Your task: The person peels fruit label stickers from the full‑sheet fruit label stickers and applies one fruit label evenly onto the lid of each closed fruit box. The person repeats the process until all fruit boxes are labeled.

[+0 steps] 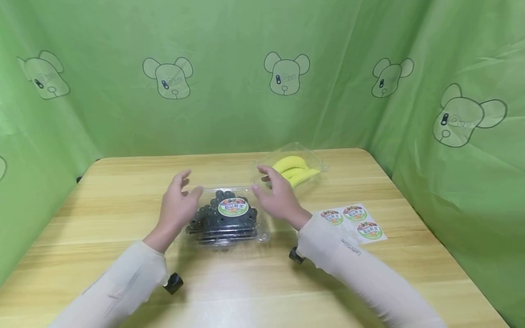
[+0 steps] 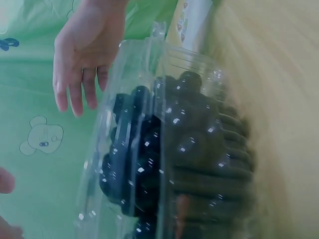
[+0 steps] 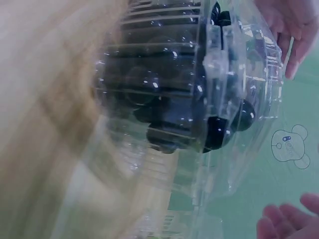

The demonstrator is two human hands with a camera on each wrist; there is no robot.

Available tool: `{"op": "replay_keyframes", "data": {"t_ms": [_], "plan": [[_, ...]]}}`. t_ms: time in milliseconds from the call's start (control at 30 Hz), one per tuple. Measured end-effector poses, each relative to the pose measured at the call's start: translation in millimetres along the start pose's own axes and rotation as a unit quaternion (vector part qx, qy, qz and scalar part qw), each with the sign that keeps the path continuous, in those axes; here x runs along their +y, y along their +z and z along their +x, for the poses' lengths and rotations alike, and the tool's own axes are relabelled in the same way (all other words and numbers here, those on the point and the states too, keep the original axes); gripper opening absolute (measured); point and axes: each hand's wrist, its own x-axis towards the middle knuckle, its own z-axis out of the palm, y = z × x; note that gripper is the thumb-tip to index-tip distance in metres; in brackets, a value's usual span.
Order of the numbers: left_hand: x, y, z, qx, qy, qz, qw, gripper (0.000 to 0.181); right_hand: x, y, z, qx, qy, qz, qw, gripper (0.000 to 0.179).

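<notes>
In the head view, a clear plastic clamshell box (image 1: 229,240) of dark grapes (image 1: 221,223), its lid down and bearing an oval fruit sticker (image 1: 233,207), sits on the wooden table (image 1: 229,291) between the person's hands. The left hand (image 1: 176,207) and right hand (image 1: 283,197) are well apart, one at each side, fingers loosely bent; whether either thumb touches the lid I cannot tell. Yellow bananas (image 1: 289,163) lie in another clear box (image 1: 296,148) behind the right hand, near a sticker sheet (image 1: 349,226). The left wrist view shows the right hand's fingers loose beyond the lid. The right wrist view shows both hands gripping nothing, grapes pressed beneath clear plastic.
</notes>
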Motion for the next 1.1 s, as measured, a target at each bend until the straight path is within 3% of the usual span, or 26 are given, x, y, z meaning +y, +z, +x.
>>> {"op": "replay_keyframes", "data": {"t_ms": [233, 400, 700, 1100], "plan": [[-14.1, -7.8, -5.8, 0.047, -0.026, -0.043, 0.9977, 0.074, 11, -5, -9.8, 0.021, 0.051, 0.048, 0.9973, 0.066], [-28.5, -9.4, -11.5, 0.059, -0.048, -0.056, 0.9955, 0.075, 16, -6, -17.5, 0.022, 0.09, 0.072, 0.9931, 0.068], [-58.5, -10.2, -24.3, 0.015, -0.11, -0.066, 0.9916, 0.075, 16, 6, -37.4, 0.008, 0.15, 0.167, 0.9743, 0.067], [-64.2, -0.9, -34.7, -0.007, -0.118, -0.084, 0.9895, 0.076, 18, 21, -50.1, 0.036, 0.152, 0.223, 0.9622, 0.061]]}}
